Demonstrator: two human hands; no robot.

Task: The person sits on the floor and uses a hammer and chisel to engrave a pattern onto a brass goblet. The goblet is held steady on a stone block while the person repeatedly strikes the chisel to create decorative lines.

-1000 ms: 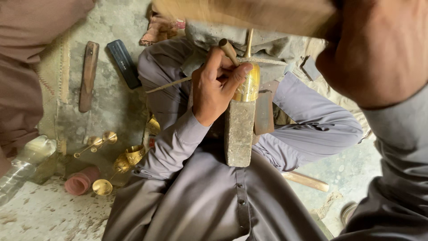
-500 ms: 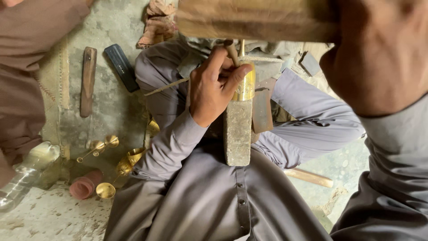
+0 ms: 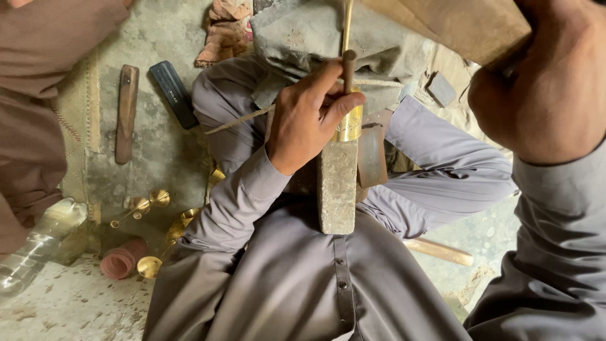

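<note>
My left hand [image 3: 308, 119] pinches a shiny brass piece [image 3: 349, 124] and a thin dark rod [image 3: 348, 64] against the top of a long grey block [image 3: 336, 184]. The block stands between my crossed legs. My right hand [image 3: 544, 95] is raised close to the camera at the upper right. It grips a thick wooden mallet [image 3: 456, 23] that reaches toward the top centre, above the brass piece and apart from it. A grey cloth [image 3: 297, 38] lies over my knees behind the block.
Small brass spoons [image 3: 149, 202] and a pink cup [image 3: 122, 259] lie on the floor at the left. A plastic bottle [image 3: 36, 241], a wooden-handled tool [image 3: 126, 111] and a dark bar [image 3: 173, 95] lie there too. A wooden stick [image 3: 439, 251] rests at the right. Another person's brown clothing [image 3: 38, 95] fills the left edge.
The wooden mallet in my right hand has swung toward the upper right, uncovering the cloth and rod. My left hand keeps its grip on the brass piece.
</note>
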